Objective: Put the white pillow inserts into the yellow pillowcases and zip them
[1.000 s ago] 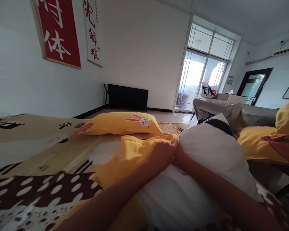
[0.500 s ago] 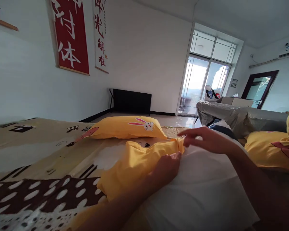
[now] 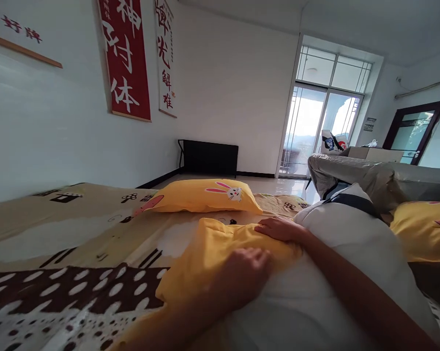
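Note:
A yellow pillowcase [image 3: 212, 253] lies over the near-left end of a white pillow [image 3: 351, 234], whose bare part bulges out to the right. My left hand [image 3: 247, 273] is curled at the pillowcase's near side, closed on the cloth and slightly blurred by motion. On the far edge of the pillowcase rests my right hand [image 3: 282, 228], its fingers stretched out over the fabric toward the left. Whether the thumb grips the cloth is hidden. Behind both hands lies a plump yellow pillow [image 3: 190, 195] with a rabbit face.
All this lies on a patterned bed cover [image 3: 95, 239]. More yellow cushions [image 3: 421, 229] are at the right, before a plastic-covered sofa [image 3: 370, 170]. A black panel [image 3: 210, 157] stands by the back wall, left of the glass door [image 3: 304, 126].
My right hand has come down from above the white pillow onto the pillowcase. The cloth edge lies flatter, and more of the white pillow's right end shows. The view has turned slightly left.

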{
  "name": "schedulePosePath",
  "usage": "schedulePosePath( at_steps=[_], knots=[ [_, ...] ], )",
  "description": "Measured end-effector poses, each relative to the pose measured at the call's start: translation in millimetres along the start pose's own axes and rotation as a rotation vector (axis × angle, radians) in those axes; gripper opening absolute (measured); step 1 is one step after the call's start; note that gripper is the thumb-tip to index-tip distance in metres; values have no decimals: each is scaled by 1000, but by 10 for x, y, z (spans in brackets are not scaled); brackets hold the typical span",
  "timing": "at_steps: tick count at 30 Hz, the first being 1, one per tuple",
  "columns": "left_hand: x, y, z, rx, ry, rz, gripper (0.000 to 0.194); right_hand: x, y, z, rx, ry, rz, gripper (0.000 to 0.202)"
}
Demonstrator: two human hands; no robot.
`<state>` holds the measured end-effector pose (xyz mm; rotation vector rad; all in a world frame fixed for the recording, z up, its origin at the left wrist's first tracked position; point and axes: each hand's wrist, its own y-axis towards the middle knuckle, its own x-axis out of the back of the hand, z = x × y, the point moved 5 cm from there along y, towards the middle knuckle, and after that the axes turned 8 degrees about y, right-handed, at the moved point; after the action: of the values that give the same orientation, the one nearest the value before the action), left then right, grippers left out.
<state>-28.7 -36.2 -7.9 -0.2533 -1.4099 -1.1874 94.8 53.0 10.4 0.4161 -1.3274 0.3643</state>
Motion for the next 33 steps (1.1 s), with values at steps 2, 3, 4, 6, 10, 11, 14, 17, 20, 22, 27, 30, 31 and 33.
schedulePosePath(
  at_steps=[2,3,4,6,10,11,14,17,20,22,27,30,31,33],
  knots=[
    [85,-167,554,276,17,-135,22,70,-74,-21,-32,-1,-48,58],
    [117,-280,853,430,35,-216,27,99,-112,-21,-54,-23,-77,58],
    [120,-401,1134,559,34,-267,36,121,-147,-9,-73,-53,-108,58],
    [19,-677,1625,849,-141,-259,59,141,-200,47,-90,-121,-168,56],
    [-360,-1032,1726,1044,-1055,115,73,172,-248,150,-143,-215,-255,50],
    [-354,-1026,1588,954,-1244,166,70,193,-253,158,-162,-225,-263,49],
    [-144,-886,1185,703,-1499,178,72,331,-265,136,-213,-249,-293,50],
    [64,-661,982,623,-1432,187,86,592,-284,41,-294,-271,-354,51],
    [199,-441,1014,622,-1093,112,71,896,-291,-105,-374,-292,-398,54],
    [266,-310,1105,648,-843,-9,53,1088,-283,-204,-396,-324,-430,55],
    [211,-50,1565,804,-625,-407,36,1387,-245,-336,-392,-401,-559,47],
    [-177,-25,1966,956,-625,-353,36,1263,-282,-228,-327,-318,-600,41],
    [-337,-51,2076,988,-646,-305,37,1136,-303,-142,-261,-296,-569,39],
    [-632,-166,2234,1038,-700,-225,42,755,-360,78,-78,-288,-419,36]
  ],
)
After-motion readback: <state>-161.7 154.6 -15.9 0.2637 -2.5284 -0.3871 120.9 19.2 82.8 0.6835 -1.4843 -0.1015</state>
